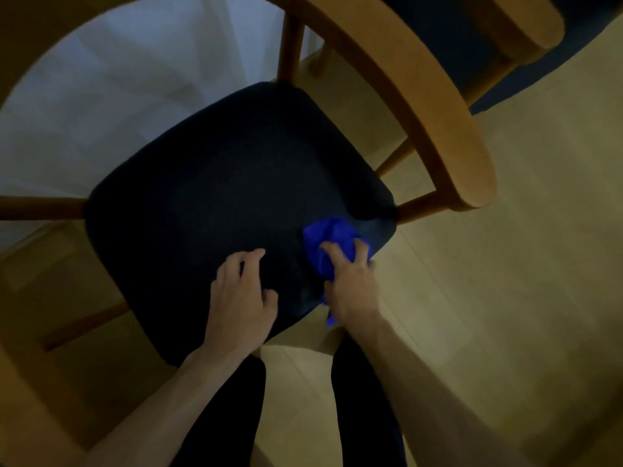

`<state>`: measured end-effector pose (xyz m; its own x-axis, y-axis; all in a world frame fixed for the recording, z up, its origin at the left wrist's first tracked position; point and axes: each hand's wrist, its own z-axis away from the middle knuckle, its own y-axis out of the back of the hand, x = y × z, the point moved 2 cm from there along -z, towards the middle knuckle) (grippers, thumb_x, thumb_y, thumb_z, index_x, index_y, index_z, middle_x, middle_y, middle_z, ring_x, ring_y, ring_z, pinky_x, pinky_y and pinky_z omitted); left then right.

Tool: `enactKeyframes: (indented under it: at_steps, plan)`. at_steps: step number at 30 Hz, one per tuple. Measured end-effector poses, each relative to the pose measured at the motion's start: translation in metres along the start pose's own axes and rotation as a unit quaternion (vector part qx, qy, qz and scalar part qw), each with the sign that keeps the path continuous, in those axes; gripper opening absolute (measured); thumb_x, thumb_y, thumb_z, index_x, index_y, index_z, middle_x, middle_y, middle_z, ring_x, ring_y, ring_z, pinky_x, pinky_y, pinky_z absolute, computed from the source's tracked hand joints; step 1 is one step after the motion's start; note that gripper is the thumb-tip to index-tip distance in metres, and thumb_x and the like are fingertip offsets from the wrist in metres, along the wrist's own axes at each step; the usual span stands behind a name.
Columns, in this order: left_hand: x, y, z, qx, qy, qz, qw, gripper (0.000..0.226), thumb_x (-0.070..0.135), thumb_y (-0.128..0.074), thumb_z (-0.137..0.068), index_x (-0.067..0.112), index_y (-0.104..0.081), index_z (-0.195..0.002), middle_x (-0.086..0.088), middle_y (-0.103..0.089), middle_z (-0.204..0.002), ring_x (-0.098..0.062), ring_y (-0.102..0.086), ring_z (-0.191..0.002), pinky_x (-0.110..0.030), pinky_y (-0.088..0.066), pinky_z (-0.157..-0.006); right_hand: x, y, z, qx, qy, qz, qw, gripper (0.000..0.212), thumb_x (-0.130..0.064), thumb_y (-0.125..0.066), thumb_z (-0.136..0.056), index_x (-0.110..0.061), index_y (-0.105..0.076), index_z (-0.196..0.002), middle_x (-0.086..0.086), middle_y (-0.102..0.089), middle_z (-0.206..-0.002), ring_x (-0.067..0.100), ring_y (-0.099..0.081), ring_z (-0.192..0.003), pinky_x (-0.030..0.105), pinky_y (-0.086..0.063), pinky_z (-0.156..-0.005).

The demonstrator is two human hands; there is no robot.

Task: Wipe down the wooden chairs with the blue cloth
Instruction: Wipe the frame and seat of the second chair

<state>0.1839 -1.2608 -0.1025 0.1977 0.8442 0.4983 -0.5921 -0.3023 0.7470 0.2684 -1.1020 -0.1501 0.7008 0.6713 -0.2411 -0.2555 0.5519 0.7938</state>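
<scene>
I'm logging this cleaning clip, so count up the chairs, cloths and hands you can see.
Wooden chairs with dark seat cushions: 2
Crumpled blue cloth: 1
Bare hands: 2, left hand, right hand
Total: 5

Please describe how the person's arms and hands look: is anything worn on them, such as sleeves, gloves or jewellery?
Both forearms are bare up to the frame edge: no sleeves show. The left hand and right hand wear no gloves. No ring, watch or bracelet is visible, though the picture is dim and slightly blurred, so small items could be missed.
</scene>
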Motion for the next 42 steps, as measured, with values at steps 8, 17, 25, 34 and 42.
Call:
enactKeyframes:
  at_steps: [8, 17, 25, 34, 42]
  plan:
    - [-0.008, -0.016, 0.004, -0.004, 0.065, 0.036, 0.997, 0.047, 0.019, -0.052, -0.093, 0.026, -0.04, -0.138, 0.0, -0.043, -0.138, -0.018, -0.042, -0.124, -0.037, -0.039, -0.101, -0.008, -0.019, 0.048, -0.122, 0.14, -0.102, 0.977, 0.066, -0.02, -0.063, -0.086, -0.047, -0.031, -0.137, 0.004, -0.017, -0.147, 0.032, -0.05, -0.116, 0.037, -0.053, -0.088]
    - [0.011, -0.039, 0.011, -0.037, -0.01, -0.01, 0.999, 0.06, 0.017, -0.058, -0.088, 0.021, -0.034, -0.143, 0.0, -0.04, -0.139, -0.018, -0.033, -0.13, -0.035, -0.033, -0.103, 0.064, 0.064, -0.048, -0.009, 0.012, -0.02, 1.0, 0.081, -0.019, -0.063, -0.088, -0.049, -0.016, -0.147, 0.007, -0.006, -0.157, 0.038, -0.049, -0.119, 0.044, -0.052, -0.092]
    - [-0.006, -0.033, 0.016, -0.017, 0.077, 0.028, 0.997, 0.057, 0.008, -0.054, -0.088, 0.03, -0.037, -0.138, 0.002, -0.043, -0.137, -0.015, -0.039, -0.124, -0.031, -0.034, -0.098, 0.009, -0.035, 0.045, -0.06, 0.096, -0.13, 0.985, 0.082, -0.018, -0.066, -0.079, -0.052, -0.022, -0.139, 0.001, -0.006, -0.155, 0.038, -0.041, -0.13, 0.044, -0.048, -0.1]
    - [-0.05, 0.006, 0.005, -0.013, 0.108, 0.003, 0.994, 0.053, 0.001, -0.052, -0.09, 0.025, -0.041, -0.136, -0.006, -0.043, -0.136, -0.024, -0.042, -0.124, -0.046, -0.04, -0.103, -0.019, -0.039, 0.08, -0.109, 0.146, -0.247, 0.952, 0.075, -0.02, -0.063, -0.084, -0.057, -0.025, -0.138, -0.009, -0.016, -0.149, 0.016, -0.052, -0.108, 0.028, -0.051, -0.083]
    - [-0.056, 0.014, 0.003, 0.02, 0.065, 0.001, 0.998, 0.051, 0.005, -0.051, -0.091, 0.023, -0.04, -0.138, -0.004, -0.043, -0.137, -0.022, -0.036, -0.128, -0.042, -0.032, -0.106, 0.021, 0.058, -0.057, 0.077, -0.071, -0.094, 0.99, 0.075, -0.028, -0.062, -0.088, -0.043, -0.021, -0.148, 0.012, -0.018, -0.154, 0.042, -0.049, -0.121, 0.046, -0.052, -0.091]
